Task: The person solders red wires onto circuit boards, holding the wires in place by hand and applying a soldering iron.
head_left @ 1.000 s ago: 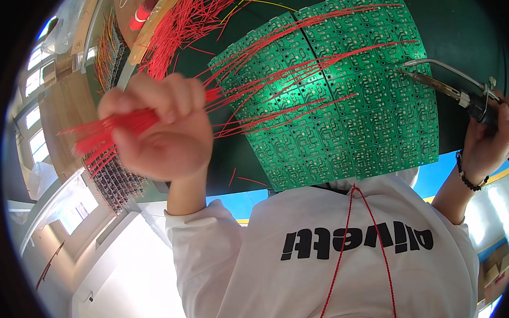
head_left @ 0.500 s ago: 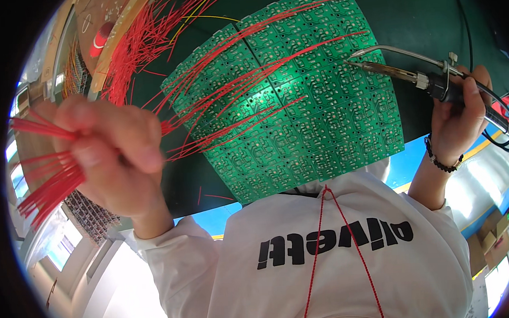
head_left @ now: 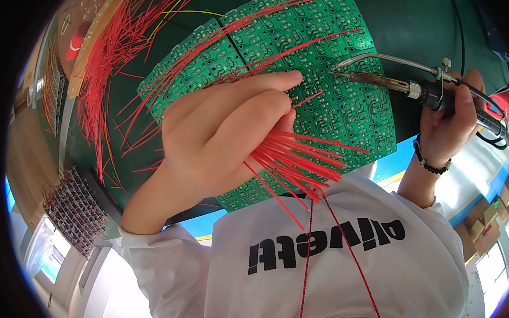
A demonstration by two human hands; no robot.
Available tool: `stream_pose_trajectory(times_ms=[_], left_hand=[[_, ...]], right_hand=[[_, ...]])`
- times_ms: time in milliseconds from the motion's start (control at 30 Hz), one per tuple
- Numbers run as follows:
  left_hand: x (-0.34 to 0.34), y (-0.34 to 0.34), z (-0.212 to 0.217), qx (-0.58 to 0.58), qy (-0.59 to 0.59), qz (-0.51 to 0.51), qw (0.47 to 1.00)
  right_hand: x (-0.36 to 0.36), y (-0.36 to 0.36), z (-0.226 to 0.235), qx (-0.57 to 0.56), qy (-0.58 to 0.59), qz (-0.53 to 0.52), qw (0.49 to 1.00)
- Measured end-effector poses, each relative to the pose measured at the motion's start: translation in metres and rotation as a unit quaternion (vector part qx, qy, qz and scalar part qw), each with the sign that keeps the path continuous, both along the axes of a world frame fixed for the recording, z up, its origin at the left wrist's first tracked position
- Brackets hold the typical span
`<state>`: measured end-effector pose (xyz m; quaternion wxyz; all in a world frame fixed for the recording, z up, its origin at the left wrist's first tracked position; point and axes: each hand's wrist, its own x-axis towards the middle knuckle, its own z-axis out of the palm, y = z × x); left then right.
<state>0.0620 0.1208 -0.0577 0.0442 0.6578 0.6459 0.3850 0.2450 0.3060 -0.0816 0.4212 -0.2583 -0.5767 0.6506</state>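
Observation:
A green circuit-board panel (head_left: 354,122) with many solder points lies on the dark green table. Over its left half, my left hand (head_left: 225,126) grips a bundle of red wires (head_left: 305,160), whose ends fan out toward my body. Other red wires run across the panel in rows, partly hidden under that hand. At the right, my right hand (head_left: 452,115) is closed round the handle of a soldering iron (head_left: 431,94) with a curved metal tube clamped alongside. The iron's tip is over the right part of the panel; whether it touches cannot be made out.
A large heap of loose red wires (head_left: 108,66) lies at the far left, beside a curved wooden edge (head_left: 91,50). Stacked small boards (head_left: 74,213) stand at the lower left. A black cable (head_left: 460,34) crosses the table (head_left: 409,22) at the far right. Cardboard boxes (head_left: 481,224) sit beyond my right arm.
My left hand has swung right with the red wire bundle, from beside the panel to over it. The soldering iron has shifted slightly left and down in the picture, as has the panel.

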Motion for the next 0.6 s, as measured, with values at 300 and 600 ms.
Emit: stream_pose_trajectory(times_ms=[300,600], left_hand=[[-0.001,-0.001,-0.012,0.026,0.077,0.015,0.997],[0.001,-0.002,-0.009,0.012,0.094,0.023,0.995]], right_hand=[[-0.007,-0.003,-0.006,0.061,-0.077,-0.102,0.990],[-0.001,-0.001,-0.016,0.182,-0.106,-0.116,0.971]])
